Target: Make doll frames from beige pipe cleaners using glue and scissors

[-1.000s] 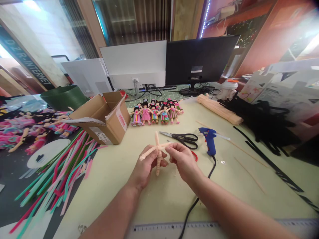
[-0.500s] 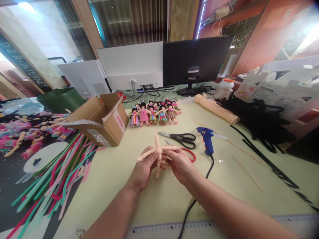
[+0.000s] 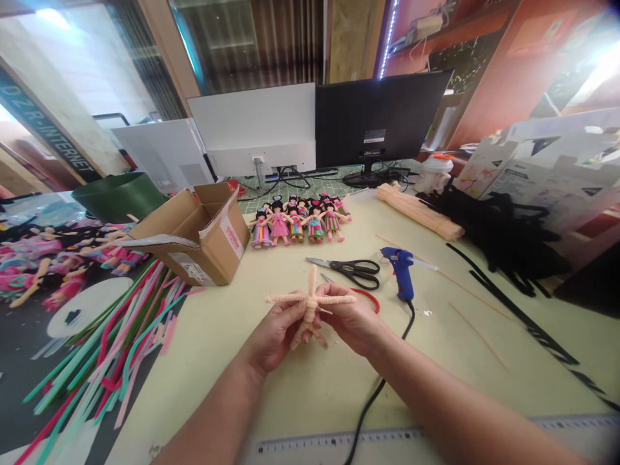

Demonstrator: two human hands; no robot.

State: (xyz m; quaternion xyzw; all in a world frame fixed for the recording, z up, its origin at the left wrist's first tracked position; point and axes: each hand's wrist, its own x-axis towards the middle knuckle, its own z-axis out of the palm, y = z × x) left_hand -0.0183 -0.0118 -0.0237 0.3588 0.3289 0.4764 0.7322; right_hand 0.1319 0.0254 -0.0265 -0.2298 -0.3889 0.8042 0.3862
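Note:
A peach pipe-cleaner figure [image 3: 310, 309] with outstretched arms, an upright stem on top and two spread legs is held above the table. My left hand [image 3: 276, 332] pinches its left side near the middle. On the other side, my right hand [image 3: 347, 321] grips it under the right arm. Just beyond the hands lie black-handled scissors [image 3: 356, 270] and a red-handled tool [image 3: 367, 299], partly hidden behind my right hand. A blue glue gun [image 3: 402, 271] rests to the right, its black cord running toward the front edge.
Several small dolls [image 3: 298, 223] lie beside an open cardboard box [image 3: 213, 242]. Colored pipe cleaners [image 3: 116, 342] spread at the left. A peach bundle [image 3: 421, 212] and black pipe cleaners [image 3: 504, 236] lie at the right. A ruler [image 3: 310, 444] runs along the front.
The figure has turned in my hands: its arms are now nearly level, its upper stem has shifted slightly right and lower, and its two legs show spread apart.

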